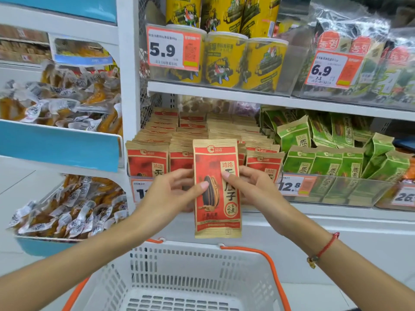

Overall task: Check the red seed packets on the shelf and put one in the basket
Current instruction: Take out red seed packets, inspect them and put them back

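A red and tan seed packet (216,158) with a sunflower seed picture is held upright in front of the shelf, above the basket. My left hand (173,191) pinches its left edge, thumb on the front. My right hand (253,187) pinches its right edge, thumb on the front as well. Behind it, several more red seed packets (148,160) stand in rows on the shelf (314,214). The white basket (186,279) with orange handles hangs below my arms and holds nothing.
Green seed packets (325,162) fill the shelf right of the red ones. Yellow cans (224,59) and dark seaweed packs (359,63) stand on the shelf above. Blue-fronted bins of wrapped snacks (60,104) lie to the left. Price tags (294,185) line the shelf fronts.
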`<state>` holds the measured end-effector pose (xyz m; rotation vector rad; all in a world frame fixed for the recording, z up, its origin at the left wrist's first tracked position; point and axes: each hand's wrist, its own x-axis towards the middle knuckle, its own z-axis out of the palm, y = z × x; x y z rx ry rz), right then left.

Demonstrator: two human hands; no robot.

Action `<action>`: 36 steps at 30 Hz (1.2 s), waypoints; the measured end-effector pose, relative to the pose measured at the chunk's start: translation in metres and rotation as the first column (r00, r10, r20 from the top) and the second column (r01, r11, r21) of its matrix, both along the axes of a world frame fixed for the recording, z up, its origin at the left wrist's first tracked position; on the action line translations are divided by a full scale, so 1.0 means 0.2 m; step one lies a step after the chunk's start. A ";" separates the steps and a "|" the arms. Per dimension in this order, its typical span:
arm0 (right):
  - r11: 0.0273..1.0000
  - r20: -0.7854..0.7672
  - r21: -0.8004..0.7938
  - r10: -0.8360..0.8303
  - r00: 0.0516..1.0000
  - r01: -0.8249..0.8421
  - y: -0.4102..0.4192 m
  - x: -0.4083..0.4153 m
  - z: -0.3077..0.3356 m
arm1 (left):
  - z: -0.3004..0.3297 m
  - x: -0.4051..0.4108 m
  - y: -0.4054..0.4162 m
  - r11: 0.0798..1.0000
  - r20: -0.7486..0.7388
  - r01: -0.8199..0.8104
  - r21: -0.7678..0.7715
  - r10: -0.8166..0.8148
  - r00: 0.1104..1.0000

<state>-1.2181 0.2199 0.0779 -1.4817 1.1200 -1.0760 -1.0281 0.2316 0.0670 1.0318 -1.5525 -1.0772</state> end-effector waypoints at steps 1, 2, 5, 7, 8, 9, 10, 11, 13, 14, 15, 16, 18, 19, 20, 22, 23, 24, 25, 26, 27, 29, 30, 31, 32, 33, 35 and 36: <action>1.000 -0.009 0.009 -0.026 1.000 0.026 0.00 0.01 -0.01 | -0.01 0.00 0.00 1.000 0.006 0.007 0.004 -0.007 1.000; 0.998 -0.017 0.017 -0.060 0.998 0.060 0.00 0.02 -0.01 | -0.02 0.00 0.01 1.000 -0.002 0.018 0.021 -0.018 1.000; 0.989 -0.069 0.012 -0.147 0.987 0.148 0.00 0.04 0.00 | -0.01 -0.01 0.02 0.994 -0.038 0.060 0.095 -0.056 0.998; 0.986 -0.118 0.006 -0.165 0.979 0.167 -0.01 0.05 -0.01 | 0.00 -0.01 0.02 0.992 -0.037 0.061 0.109 -0.058 0.998; 0.987 -0.135 0.007 -0.160 0.978 0.162 -0.01 0.05 0.00 | 0.00 0.00 0.02 0.992 -0.039 0.055 0.116 -0.051 0.998; 0.989 -0.144 0.007 -0.148 0.978 0.151 -0.01 0.05 -0.01 | 0.00 0.01 0.02 0.991 -0.040 0.049 0.124 -0.044 0.998; 0.990 -0.149 0.010 -0.136 0.979 0.139 -0.01 0.06 -0.01 | 0.00 0.02 0.02 0.990 -0.038 0.041 0.134 -0.036 0.999; 0.992 -0.154 0.013 -0.122 0.981 0.125 -0.01 0.06 -0.01 | 0.00 0.02 0.01 0.990 -0.035 0.033 0.138 -0.028 0.999; 0.994 -0.152 0.033 -0.095 0.984 0.101 0.00 0.06 -0.02 | 0.00 0.02 0.01 0.989 -0.041 0.025 0.149 -0.020 0.999; 0.995 -0.146 0.038 -0.086 0.986 0.092 0.00 0.06 -0.02 | 0.01 0.02 0.02 0.989 -0.051 0.024 0.149 -0.016 0.999; 0.996 -0.139 0.039 -0.077 0.987 0.084 0.01 0.06 -0.02 | 0.00 0.01 0.02 0.989 -0.063 0.019 0.143 -0.010 0.998; 0.996 -0.129 0.039 -0.070 0.989 0.076 0.02 0.06 -0.01 | 0.00 0.01 0.03 0.990 -0.075 0.008 0.139 0.003 0.997; 0.998 -0.117 0.026 -0.056 0.992 0.060 0.03 0.06 -0.01 | -0.01 0.00 0.03 0.994 -0.109 -0.030 0.107 0.042 0.993; 0.999 -0.119 -0.007 -0.047 0.992 0.047 0.03 0.07 -0.02 | -0.01 0.00 0.04 0.995 -0.145 -0.059 0.083 0.071 0.987; 0.998 -0.126 -0.049 -0.038 0.991 0.032 0.03 0.07 -0.03 | -0.01 0.00 0.04 0.993 -0.191 -0.093 0.065 0.104 0.976; 0.994 -0.132 -0.104 0.013 0.991 -0.027 0.04 0.07 -0.05 | 0.00 0.00 0.04 0.988 -0.270 -0.150 0.046 0.157 0.950; 0.993 -0.118 -0.101 0.056 0.991 -0.068 0.04 0.07 -0.05 | 0.00 0.00 0.04 0.986 -0.289 -0.165 0.036 0.168 0.942; 0.990 -0.095 -0.081 0.106 0.990 -0.114 0.05 0.06 -0.04 | 0.00 0.00 0.04 0.984 -0.295 -0.175 0.027 0.175 0.939; 0.986 -0.077 -0.057 0.155 0.985 -0.159 0.05 0.04 -0.03 | 0.00 -0.01 0.03 0.983 -0.297 -0.181 0.022 0.179 0.938; 0.979 -0.072 -0.030 0.201 0.977 -0.204 0.05 0.02 -0.01 | 0.00 -0.01 0.03 0.983 -0.303 -0.183 0.028 0.183 0.935; 0.970 -0.073 0.000 0.242 0.968 -0.242 0.05 0.00 0.00 | -0.01 -0.01 0.03 0.983 -0.311 -0.181 0.039 0.184 0.932; 0.960 -0.085 0.024 0.280 0.956 -0.279 0.05 -0.03 0.01 | 0.00 -0.01 0.03 0.980 -0.312 -0.195 0.032 0.195 0.930; 0.964 -0.103 -0.004 0.264 0.959 -0.266 0.05 -0.03 0.01 | 0.02 -0.01 0.04 0.974 -0.302 -0.228 -0.001 0.217 0.928; 0.971 -0.117 -0.053 0.226 0.967 -0.233 0.06 -0.02 0.00 | 0.03 -0.01 0.05 0.960 -0.296 -0.275 -0.041 0.251 0.922; 0.974 -0.117 -0.114 0.181 0.976 -0.194 0.07 -0.01 0.00 | 0.04 -0.01 0.05 0.940 -0.292 -0.329 -0.085 0.292 0.911; 0.971 -0.112 -0.178 0.141 0.984 -0.160 0.08 0.01 0.00 | 0.05 -0.01 0.06 0.916 -0.286 -0.381 -0.125 0.334 0.898; 0.942 -0.144 -0.315 0.071 0.987 -0.114 0.11 0.04 0.02 | 0.06 0.00 0.07 0.892 -0.259 -0.425 -0.153 0.379 0.889; 0.920 -0.182 -0.376 0.043 0.982 -0.110 0.12 0.04 0.02 | 0.06 0.00 0.07 0.907 -0.253 -0.396 -0.144 0.353 0.901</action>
